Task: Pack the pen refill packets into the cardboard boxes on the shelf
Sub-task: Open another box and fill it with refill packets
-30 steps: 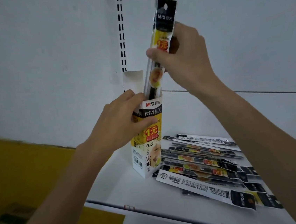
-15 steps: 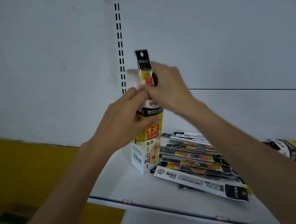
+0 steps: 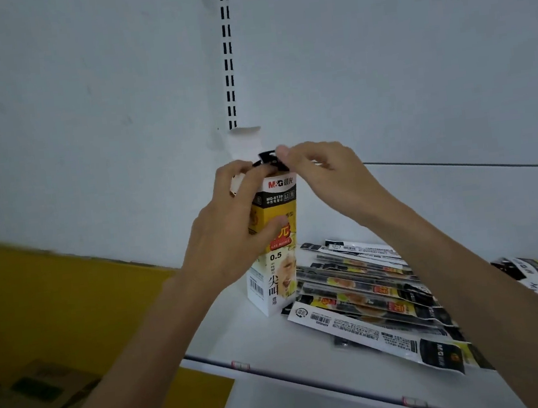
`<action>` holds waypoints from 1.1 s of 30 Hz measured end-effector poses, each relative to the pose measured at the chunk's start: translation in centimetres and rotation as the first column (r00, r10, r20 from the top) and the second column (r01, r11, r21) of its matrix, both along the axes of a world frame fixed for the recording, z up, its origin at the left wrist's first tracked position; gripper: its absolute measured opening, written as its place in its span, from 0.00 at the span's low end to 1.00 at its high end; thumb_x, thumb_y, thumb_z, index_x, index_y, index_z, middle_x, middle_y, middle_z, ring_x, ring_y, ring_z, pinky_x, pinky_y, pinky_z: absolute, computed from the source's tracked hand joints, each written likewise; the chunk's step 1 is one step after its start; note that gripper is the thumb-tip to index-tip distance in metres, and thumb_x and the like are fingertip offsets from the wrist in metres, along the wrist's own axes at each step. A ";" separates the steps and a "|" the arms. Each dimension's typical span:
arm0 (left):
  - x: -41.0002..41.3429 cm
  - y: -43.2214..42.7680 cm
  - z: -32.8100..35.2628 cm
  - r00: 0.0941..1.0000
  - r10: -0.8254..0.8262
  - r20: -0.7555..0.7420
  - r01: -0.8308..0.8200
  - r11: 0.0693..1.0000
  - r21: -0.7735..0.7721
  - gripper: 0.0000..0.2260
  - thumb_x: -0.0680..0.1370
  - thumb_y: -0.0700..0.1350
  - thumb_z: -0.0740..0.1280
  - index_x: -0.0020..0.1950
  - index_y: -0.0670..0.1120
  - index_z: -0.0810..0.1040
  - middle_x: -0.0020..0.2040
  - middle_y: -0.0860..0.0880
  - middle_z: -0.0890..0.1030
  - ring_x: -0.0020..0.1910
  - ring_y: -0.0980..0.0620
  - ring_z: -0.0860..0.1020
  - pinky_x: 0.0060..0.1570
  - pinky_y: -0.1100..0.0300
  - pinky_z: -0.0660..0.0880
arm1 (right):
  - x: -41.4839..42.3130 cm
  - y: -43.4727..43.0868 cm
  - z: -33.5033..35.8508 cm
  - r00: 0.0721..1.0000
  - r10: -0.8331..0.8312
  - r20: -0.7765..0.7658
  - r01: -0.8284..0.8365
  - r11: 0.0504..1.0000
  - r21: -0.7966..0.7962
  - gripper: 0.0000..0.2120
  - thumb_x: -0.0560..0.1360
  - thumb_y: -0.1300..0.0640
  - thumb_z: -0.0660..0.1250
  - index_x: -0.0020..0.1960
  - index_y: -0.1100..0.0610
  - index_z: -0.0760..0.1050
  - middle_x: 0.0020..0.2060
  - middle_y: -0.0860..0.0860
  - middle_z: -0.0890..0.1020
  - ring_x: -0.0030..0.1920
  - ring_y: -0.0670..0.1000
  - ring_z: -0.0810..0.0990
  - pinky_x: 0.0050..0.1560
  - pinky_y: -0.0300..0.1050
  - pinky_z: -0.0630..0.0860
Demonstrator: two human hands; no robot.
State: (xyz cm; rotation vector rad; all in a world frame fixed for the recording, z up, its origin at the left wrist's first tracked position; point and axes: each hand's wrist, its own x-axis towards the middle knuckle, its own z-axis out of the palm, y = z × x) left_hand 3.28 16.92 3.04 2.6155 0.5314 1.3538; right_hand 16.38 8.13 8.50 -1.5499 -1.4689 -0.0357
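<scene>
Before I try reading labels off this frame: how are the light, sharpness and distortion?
Head view: dim, flat, bluish light without hard shadows; print on the upright cardboard box is legible; the loose packets look softer, with faint sheen on the plastic; the lower left corner is dark and blurred.

Premises: a retail shop, stationery section. Evidence: white display shelf (image 3: pixel 241 333) with label clips (image 3: pixel 240 365) on its front rail, slotted upright (image 3: pixel 228 58) in the back panel (image 3: pixel 83 90), branded box (image 3: pixel 278 269), and many identical barcoded refill packets (image 3: pixel 370 293).
</scene>
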 end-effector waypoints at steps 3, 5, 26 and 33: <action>0.2 0.1 -0.4 1.000 -0.018 0.012 0.018 1.000 0.017 0.31 0.72 0.51 0.69 0.71 0.57 0.56 0.68 0.50 0.63 0.45 0.53 0.74 0.40 0.58 0.77 | -0.1 -0.2 -0.2 0.999 0.005 -0.043 -0.007 0.999 -0.039 0.14 0.78 0.42 0.52 0.45 0.47 0.72 0.50 0.44 0.76 0.45 0.31 0.70 0.39 0.20 0.65; 0.2 0.0 -0.5 0.999 -0.038 0.021 0.037 0.999 0.026 0.34 0.72 0.50 0.69 0.71 0.58 0.53 0.67 0.50 0.64 0.43 0.55 0.73 0.37 0.61 0.75 | -0.6 -0.2 -0.5 0.999 -0.002 -0.035 0.000 0.999 -0.050 0.16 0.79 0.42 0.50 0.45 0.48 0.73 0.53 0.48 0.75 0.43 0.33 0.70 0.40 0.23 0.65; 0.6 -0.3 0.2 0.998 -0.019 0.058 0.017 0.999 0.031 0.21 0.68 0.51 0.70 0.58 0.50 0.71 0.52 0.58 0.68 0.41 0.57 0.73 0.35 0.66 0.69 | 11.4 -2.9 -10.1 0.920 -0.187 0.343 0.366 0.722 -0.587 0.15 0.75 0.54 0.67 0.60 0.57 0.75 0.56 0.53 0.79 0.55 0.51 0.77 0.57 0.42 0.72; 0.7 -0.3 -0.2 0.999 -0.035 0.033 0.034 0.999 0.023 0.22 0.71 0.49 0.69 0.63 0.50 0.66 0.58 0.54 0.68 0.45 0.56 0.73 0.35 0.66 0.70 | 12.5 -2.5 -10.1 0.931 -0.232 0.284 0.350 0.788 -0.506 0.17 0.75 0.58 0.65 0.63 0.56 0.73 0.58 0.53 0.78 0.55 0.49 0.75 0.53 0.38 0.68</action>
